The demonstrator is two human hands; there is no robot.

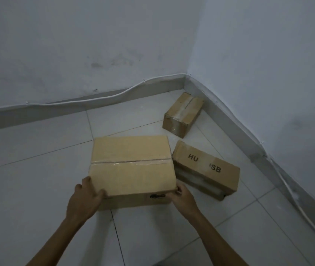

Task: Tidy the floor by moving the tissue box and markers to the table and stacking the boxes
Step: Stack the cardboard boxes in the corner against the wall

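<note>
— Boxes, then: where did they lie?

— The large box (131, 166) sat nearest the person, its taped seam facing up. Whether it rested on the tiled floor (37, 189) or hung just above it, I could not tell. The lettered box (206, 167) lay just beside the large box's right side, with a narrow gap between them. The small box (183, 114) lay beyond the large box's far right corner, well apart from it.

— And the hands?

— Both bare arms reached forward to the large box's near corners. The left hand (84, 198) clasped the near left corner, fingers curled round the left side and thumb laid across the front face. The right hand (183, 196) gripped the near right corner, fingers bent at the top edge and wrist angled inward.

— Was either one loose?

— No. Each was clamped on the large box, one at either side, with the palms turned toward each other.
</note>
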